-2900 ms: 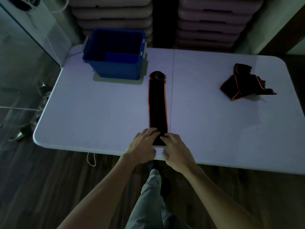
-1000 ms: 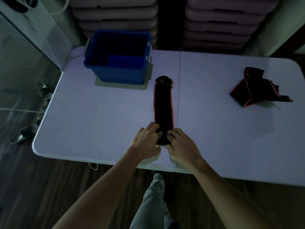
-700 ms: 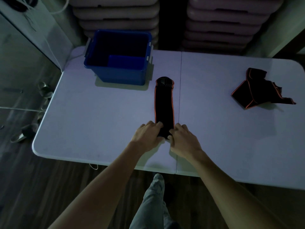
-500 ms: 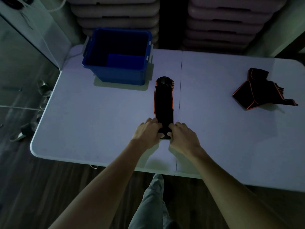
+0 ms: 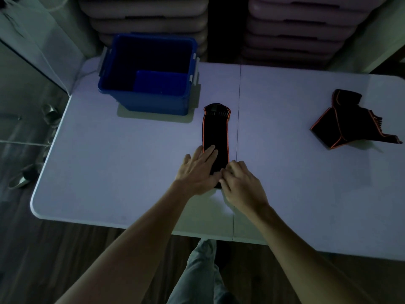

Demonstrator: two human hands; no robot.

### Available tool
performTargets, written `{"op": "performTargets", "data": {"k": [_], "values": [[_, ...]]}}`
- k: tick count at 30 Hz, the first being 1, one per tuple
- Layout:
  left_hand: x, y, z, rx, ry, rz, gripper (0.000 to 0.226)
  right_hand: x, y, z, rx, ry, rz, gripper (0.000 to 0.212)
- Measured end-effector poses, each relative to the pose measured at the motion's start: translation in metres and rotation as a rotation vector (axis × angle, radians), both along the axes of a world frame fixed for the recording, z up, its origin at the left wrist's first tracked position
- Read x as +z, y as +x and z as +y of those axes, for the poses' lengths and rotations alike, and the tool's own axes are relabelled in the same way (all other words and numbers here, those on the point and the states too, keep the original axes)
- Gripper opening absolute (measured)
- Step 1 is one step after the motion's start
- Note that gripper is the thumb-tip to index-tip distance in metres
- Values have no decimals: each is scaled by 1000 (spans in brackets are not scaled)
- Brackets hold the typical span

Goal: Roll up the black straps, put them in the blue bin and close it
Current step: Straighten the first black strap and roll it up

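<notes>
Flat strap (image 5: 215, 132) lies stretched lengthwise on the surface (image 5: 131, 163), just right of and nearer than the blue bin (image 5: 151, 73), presumably laid straight so it rolls evenly from the near end. Left hand (image 5: 197, 170) rests open, fingers spread flat on the strap to pin it; right hand (image 5: 240, 183) is curled, fingertips on the near end, where a roll seems begun. Second strap (image 5: 346, 121) sits crumpled well right of the bin; no lid, no legible writing.

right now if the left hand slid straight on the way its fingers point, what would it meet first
The left hand points up along the flat strap. It would run over that, then bare table, passing just right of the blue bin, though depth is unclear.
</notes>
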State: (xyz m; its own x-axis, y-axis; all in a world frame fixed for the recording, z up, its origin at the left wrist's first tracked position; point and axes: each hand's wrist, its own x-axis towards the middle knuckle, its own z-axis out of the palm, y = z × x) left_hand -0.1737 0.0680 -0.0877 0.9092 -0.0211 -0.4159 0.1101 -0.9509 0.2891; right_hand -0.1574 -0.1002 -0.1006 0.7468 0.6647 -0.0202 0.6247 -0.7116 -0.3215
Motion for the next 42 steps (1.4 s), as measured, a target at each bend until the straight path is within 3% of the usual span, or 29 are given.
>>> {"op": "performTargets", "data": {"k": [3, 6, 10, 13, 17, 18, 21, 31, 38, 42], "values": [[-2, 4, 2, -33, -15, 54, 68, 0, 2, -4, 14, -59, 70, 52], [-1, 1, 8, -36, -56, 5, 68, 2, 4, -5, 13, -120, 86, 65], [5, -9, 17, -45, -90, -193, 62, 8, 12, 0, 18, -112, 98, 56], [2, -15, 20, -76, -117, -153, 54, 12, 25, 4, 53, -156, 158, 44], [0, -11, 19, -12, -149, -141, 45, 16, 36, 6, 0, -95, 285, 60], [1, -8, 19, 9, -159, -135, 42, 17, 37, 6, -23, -62, 304, 56], [4, -2, 20, 68, -205, -112, 33, 18, 46, 8, -26, -41, 284, 30], [9, 14, 28, 108, -273, -13, 42, 23, 63, 21, 47, -81, 246, 26], [5, 33, 34, 136, -278, 7, 32, 26, 74, 40, -148, -44, 292, 26], [4, 45, 35, 141, -276, 8, 39, 23, 77, 38, -181, 24, 172, 20]]}}
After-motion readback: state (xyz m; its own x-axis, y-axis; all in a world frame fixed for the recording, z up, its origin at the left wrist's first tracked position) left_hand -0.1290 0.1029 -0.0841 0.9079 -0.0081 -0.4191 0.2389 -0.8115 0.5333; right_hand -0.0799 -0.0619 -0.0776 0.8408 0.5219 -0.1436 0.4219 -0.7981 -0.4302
